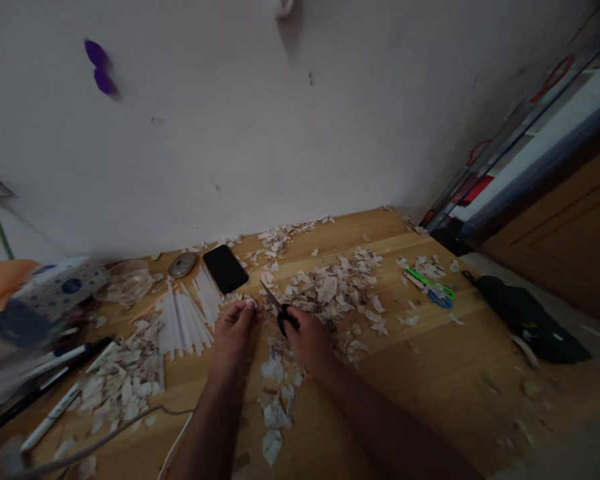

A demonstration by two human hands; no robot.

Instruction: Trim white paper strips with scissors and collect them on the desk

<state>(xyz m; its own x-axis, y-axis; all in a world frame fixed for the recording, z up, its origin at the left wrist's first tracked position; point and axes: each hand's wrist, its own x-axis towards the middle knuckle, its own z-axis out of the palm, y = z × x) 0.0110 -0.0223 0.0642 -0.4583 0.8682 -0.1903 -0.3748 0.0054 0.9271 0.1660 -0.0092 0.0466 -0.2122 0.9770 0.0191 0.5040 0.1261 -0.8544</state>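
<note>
My right hand [307,337] is closed around the black handles of a pair of scissors [279,308], whose blades point up and to the left. My left hand [235,327] pinches a small white scrap [250,303] right beside the blades. Both hands rest over a wooden floor [420,373] littered with white paper cuttings [330,287]. A row of white paper sticks [187,317] lies just left of my left hand.
A black phone [225,268] lies behind the sticks, near a round metal lid [183,265] and a clear bowl [127,281]. Green and blue scissors [433,288] lie to the right. Markers [55,373], a tissue box [60,287], a white cable [175,447] and a black bag [525,320] surround the area.
</note>
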